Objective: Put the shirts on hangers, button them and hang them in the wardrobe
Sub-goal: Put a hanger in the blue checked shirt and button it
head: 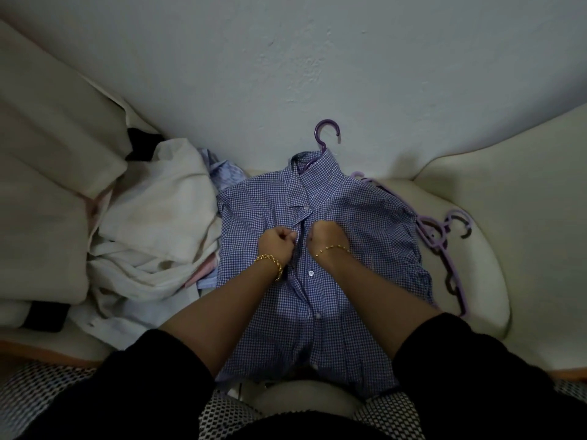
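checked shirt [349, 223] placket pinched by left hand [277, 242], right hand [324, 238].

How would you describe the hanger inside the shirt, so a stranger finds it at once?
Find the blue checked shirt on the cream sofa. A hanger pokes its hook out above the collar. It is dark purple; the spare hangers to the right are pale lilac and bare.

Dim frame with a cool grey-blue cast. The wall [317, 58] is lit softly and evenly, and a faint shadow is cast on it beside the sofa arm [492, 201]. The lower half of the checked shirt [365, 217] is shaded. The black sleeves [460, 376] are crushed to no detail. Sofa edges are bowed by wide-angle distortion, and the corners are rendered soft.
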